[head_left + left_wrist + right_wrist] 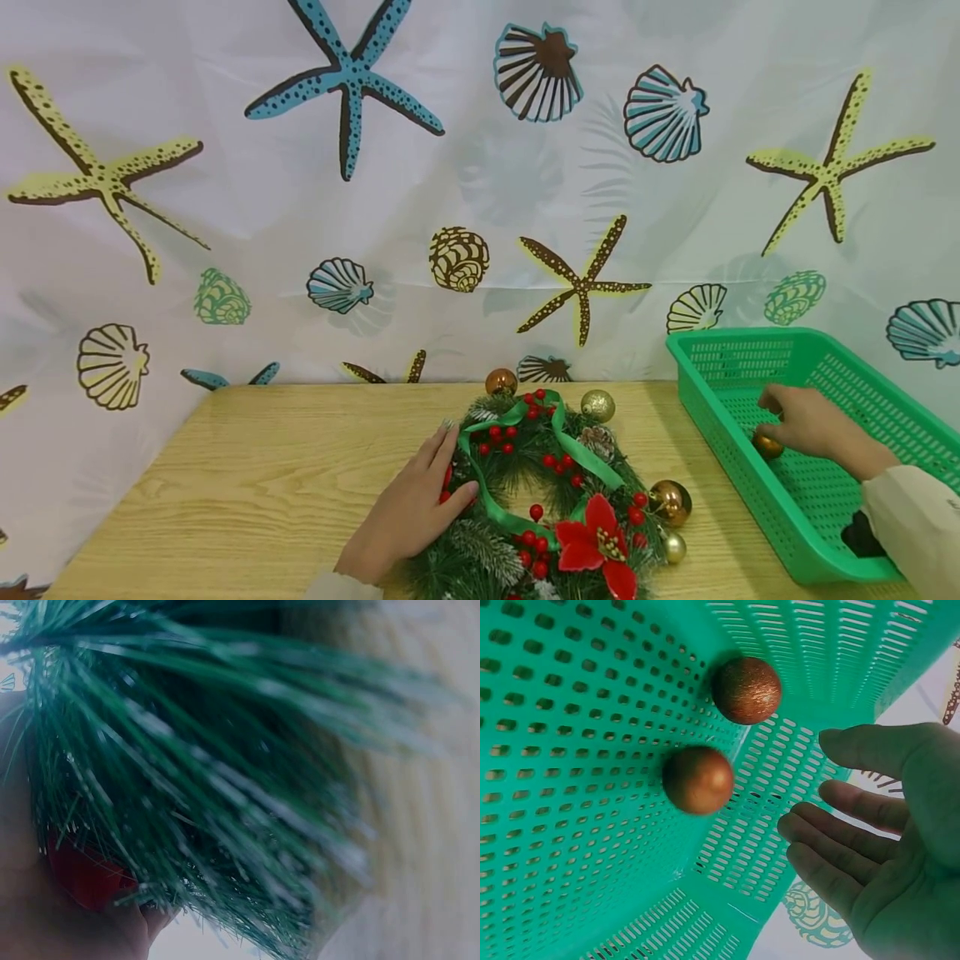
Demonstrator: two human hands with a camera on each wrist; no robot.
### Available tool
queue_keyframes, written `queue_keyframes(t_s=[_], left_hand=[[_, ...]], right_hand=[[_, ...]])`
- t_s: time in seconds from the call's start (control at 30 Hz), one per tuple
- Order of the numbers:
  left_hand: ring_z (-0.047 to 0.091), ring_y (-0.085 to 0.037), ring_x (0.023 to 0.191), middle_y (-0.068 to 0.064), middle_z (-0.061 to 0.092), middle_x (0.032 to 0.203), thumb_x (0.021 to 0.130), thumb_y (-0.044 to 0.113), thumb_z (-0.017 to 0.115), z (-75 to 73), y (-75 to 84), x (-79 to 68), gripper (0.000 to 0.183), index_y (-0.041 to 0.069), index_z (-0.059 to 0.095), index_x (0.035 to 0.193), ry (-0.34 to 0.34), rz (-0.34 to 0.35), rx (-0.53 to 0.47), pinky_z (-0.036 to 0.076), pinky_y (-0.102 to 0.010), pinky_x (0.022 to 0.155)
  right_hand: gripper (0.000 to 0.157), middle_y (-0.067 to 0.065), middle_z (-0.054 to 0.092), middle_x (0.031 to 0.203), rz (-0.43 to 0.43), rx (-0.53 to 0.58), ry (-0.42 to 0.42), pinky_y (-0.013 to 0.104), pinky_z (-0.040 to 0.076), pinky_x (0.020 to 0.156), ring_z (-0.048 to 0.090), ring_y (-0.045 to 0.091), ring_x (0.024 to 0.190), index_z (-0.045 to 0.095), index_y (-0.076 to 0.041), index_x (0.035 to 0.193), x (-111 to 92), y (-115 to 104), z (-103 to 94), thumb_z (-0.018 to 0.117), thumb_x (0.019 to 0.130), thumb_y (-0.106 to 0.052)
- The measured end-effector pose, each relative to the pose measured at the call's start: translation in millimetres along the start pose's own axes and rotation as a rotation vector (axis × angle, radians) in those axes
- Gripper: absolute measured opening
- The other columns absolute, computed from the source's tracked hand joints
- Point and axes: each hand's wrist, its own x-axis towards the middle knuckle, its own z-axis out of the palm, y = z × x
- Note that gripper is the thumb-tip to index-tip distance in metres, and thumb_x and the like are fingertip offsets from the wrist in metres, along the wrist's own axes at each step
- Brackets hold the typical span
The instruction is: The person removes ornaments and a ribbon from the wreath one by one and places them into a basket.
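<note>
A green Christmas wreath (480, 550) with red berries, a red poinsettia (597, 546) and a green ribbon (567, 442) lies on the table. My left hand (412, 500) rests on its left side, fingers fairly straight and thumb reaching inward over it. Needles fill most of the left wrist view, with a red piece (86, 877) beside the hand. My right hand (813, 425) is inside a green plastic basket (731, 442), near a copper bauble (767, 444). In the right wrist view, the fingers are spread apart from two copper baubles (697, 780) and hold nothing.
Around the wreath lie a copper bauble (501, 382), a gold glitter bauble (597, 406), a shiny bronze bauble (671, 502) and a small gold one (674, 548). A dark object (862, 535) shows at the basket's near end. A shell-patterned curtain (420, 317) hangs behind the table.
</note>
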Motion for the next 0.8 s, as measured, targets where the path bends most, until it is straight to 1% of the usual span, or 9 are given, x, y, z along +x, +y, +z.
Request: queue_keyframes(t_s=[0.13, 0.3, 0.33, 0.47, 0.63, 0.8], left_hand=[[0.02, -0.038, 0.144, -0.014, 0.013, 0.16, 0.097, 0.056, 0.042, 2.8, -0.9, 0.8, 0.079, 0.011, 0.013, 0.155, -0.007, -0.009, 0.005, 0.029, -0.059, 0.11], [0.021, -0.039, 0.144, -0.014, 0.013, 0.16, 0.097, 0.055, 0.043, 4.1, -0.7, 1.6, 0.078, 0.012, 0.012, 0.155, -0.001, -0.007, 0.014, 0.029, -0.059, 0.109], [0.021, -0.039, 0.144, -0.014, 0.013, 0.16, 0.097, 0.055, 0.043, 3.7, -0.7, 1.5, 0.078, 0.011, 0.012, 0.155, 0.001, -0.005, 0.017, 0.029, -0.06, 0.109], [0.021, -0.039, 0.144, -0.014, 0.013, 0.159, 0.097, 0.055, 0.042, 3.0, -0.5, 1.0, 0.078, 0.011, 0.013, 0.155, -0.001, 0.0, 0.019, 0.03, -0.06, 0.109], [0.02, -0.038, 0.145, -0.013, 0.013, 0.16, 0.097, 0.056, 0.042, 3.0, -0.2, 0.5, 0.079, 0.011, 0.012, 0.155, -0.002, -0.01, 0.02, 0.028, -0.059, 0.11], [0.022, -0.038, 0.144, -0.014, 0.014, 0.16, 0.097, 0.056, 0.042, 2.1, -0.4, 0.2, 0.078, 0.011, 0.012, 0.155, 0.008, -0.006, 0.028, 0.029, -0.058, 0.11]], right_hand=[[0.032, 0.024, 0.064, 0.095, -0.021, 0.021, 0.01, 0.049, 0.052, 0.069, 0.061, 0.039, 0.085, 0.06, 0.011, 0.104, -1.2, 3.1, -2.7, 0.069, 0.082, -0.011], [0.034, 0.026, 0.063, 0.099, -0.018, 0.022, -0.005, 0.049, 0.052, 0.07, 0.061, 0.041, 0.088, 0.059, 0.011, 0.107, -0.2, 2.7, -13.1, 0.068, 0.084, -0.012], [0.035, 0.027, 0.063, 0.1, -0.015, 0.026, -0.017, 0.051, 0.051, 0.071, 0.061, 0.042, 0.089, 0.058, 0.012, 0.108, 1.0, 1.5, -16.6, 0.066, 0.085, -0.013], [0.036, 0.027, 0.063, 0.102, -0.014, 0.008, -0.017, 0.05, 0.052, 0.072, 0.061, 0.042, 0.091, 0.058, 0.011, 0.109, 1.9, -3.1, -26.3, 0.066, 0.086, -0.015], [0.034, 0.026, 0.063, 0.102, -0.044, 0.008, 0.005, 0.049, 0.053, 0.072, 0.062, 0.04, 0.089, 0.059, 0.011, 0.108, 0.2, -8.0, -33.8, 0.067, 0.085, -0.013], [0.034, 0.026, 0.063, 0.104, -0.066, 0.001, 0.024, 0.049, 0.052, 0.074, 0.062, 0.038, 0.09, 0.058, 0.01, 0.109, -2.6, -15.0, -41.9, 0.068, 0.086, -0.014]])
